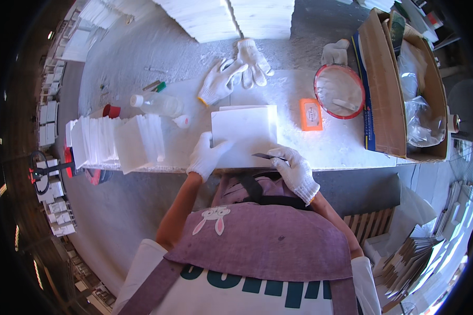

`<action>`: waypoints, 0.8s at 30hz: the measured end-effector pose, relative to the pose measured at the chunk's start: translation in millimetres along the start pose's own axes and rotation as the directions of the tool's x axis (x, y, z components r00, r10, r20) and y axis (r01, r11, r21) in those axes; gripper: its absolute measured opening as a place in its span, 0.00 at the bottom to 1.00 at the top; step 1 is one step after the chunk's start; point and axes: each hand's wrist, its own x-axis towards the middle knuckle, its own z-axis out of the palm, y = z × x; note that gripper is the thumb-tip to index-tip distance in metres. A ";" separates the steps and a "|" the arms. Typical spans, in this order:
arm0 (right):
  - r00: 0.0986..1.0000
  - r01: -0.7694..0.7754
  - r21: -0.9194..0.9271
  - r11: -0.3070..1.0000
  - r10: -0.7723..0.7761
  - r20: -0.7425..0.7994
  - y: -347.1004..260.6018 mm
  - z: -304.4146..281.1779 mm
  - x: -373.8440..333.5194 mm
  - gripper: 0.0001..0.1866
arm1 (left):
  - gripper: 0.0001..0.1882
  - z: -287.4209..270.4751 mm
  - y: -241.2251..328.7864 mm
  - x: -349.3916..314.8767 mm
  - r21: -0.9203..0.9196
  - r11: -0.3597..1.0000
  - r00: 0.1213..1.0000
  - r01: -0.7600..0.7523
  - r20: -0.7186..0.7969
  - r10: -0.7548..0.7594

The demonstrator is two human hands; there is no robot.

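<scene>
A small white square panel [242, 126] lies at the table's front edge, with another like it just under or behind it. My left hand [209, 155], in a white knit glove, grips the panel's near left corner, thumb on top. My right hand [295, 170], gloved too, pinches a small dark-bladed knife [263, 156]. Its tip points left, over the panel's near right part. Whether the blade touches the panel I cannot tell. To the left, several thin white panels [134, 139] stand on edge in a row.
Beyond the panel lie spare white gloves [231, 76]. A clear bottle [160, 104] and red cap [111, 111] are at left. An orange box [311, 114], a red-rimmed bowl of white powder [335, 89] and a cardboard box [383, 89] with plastic bags stand right. White stacks [210, 21] rise behind.
</scene>
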 end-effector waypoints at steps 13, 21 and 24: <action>0.821 0.000 0.070 0.998 0.040 -0.569 0.9 -126.7 38.9 0.17 | 0.12 -24.0 21.3 3.9 -0.688 0.701 0.952 0.187 0.304 0.045; 0.777 -0.108 -0.361 0.926 -0.148 -0.612 2.3 -163.4 77.6 0.16 | 0.12 4.2 114.2 35.3 -0.720 0.693 0.947 0.038 0.247 0.206; 0.750 -0.182 -0.507 0.843 -0.215 -0.626 0.4 -161.4 87.6 0.16 | 0.13 20.6 146.3 47.7 -0.688 0.725 0.925 0.023 0.290 0.246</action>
